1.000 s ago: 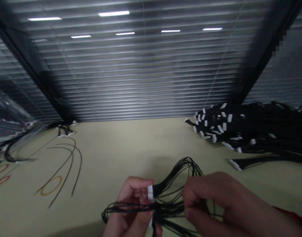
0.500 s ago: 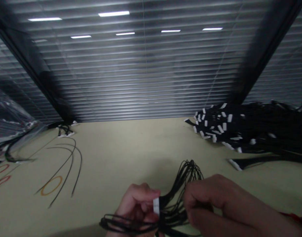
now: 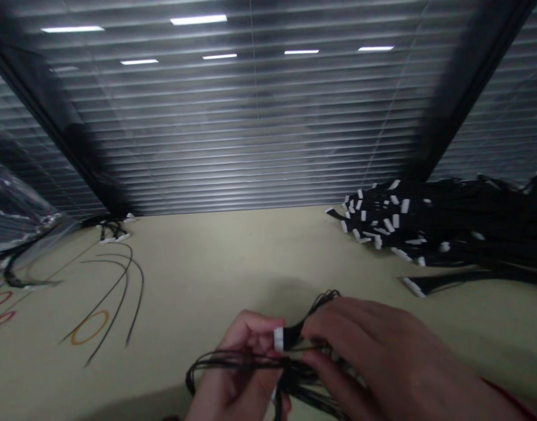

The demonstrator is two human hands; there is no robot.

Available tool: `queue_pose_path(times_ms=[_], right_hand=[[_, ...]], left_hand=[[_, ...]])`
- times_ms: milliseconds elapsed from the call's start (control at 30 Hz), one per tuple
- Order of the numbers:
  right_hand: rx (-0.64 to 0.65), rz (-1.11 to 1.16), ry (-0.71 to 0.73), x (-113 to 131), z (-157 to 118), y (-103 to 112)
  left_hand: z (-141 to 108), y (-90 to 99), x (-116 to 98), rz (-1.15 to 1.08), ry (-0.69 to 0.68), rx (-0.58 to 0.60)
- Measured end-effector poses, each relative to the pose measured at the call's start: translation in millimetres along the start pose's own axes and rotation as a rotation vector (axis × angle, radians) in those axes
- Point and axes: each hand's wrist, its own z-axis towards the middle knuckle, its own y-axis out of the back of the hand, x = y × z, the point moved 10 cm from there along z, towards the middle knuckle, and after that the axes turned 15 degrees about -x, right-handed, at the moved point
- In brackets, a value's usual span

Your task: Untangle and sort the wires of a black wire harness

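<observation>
At the bottom centre, my left hand (image 3: 240, 374) is closed on a bundle of thin black wires (image 3: 297, 371), with looped wires lying across its fingers. A white connector (image 3: 279, 339) sticks out by its fingertips, with black wires running from it to the right. My right hand (image 3: 374, 356) is closed on the wires just right of the connector; its fingers cover part of the bundle. Some black wires trail down below both hands.
A large pile of black cables with white connectors (image 3: 395, 222) lies at the right, with one cable (image 3: 453, 279) in front. Loose black wires, an orange loop (image 3: 89, 327), red loops and a plastic bag (image 3: 23, 204) are at the left. Blinds (image 3: 251, 128) stand behind the table (image 3: 207, 257).
My right hand has moved left, closer to the connector, and its fingers have come onto the wires. The connector and my left hand have risen slightly.
</observation>
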Motion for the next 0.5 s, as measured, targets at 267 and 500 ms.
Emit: queue_pose_path(times_ms=[267, 500], right_hand=[[0.224, -0.287, 0.246, -21.9, -35.6, -0.6], [0.403, -0.069, -0.108, -29.7, -20.2, -35.7]], left_hand=[[14.8, 24.4, -4.7, 0.064, 0.008, -0.272], [8.9, 11.1, -3.8, 0.066, -0.041, -0.106]])
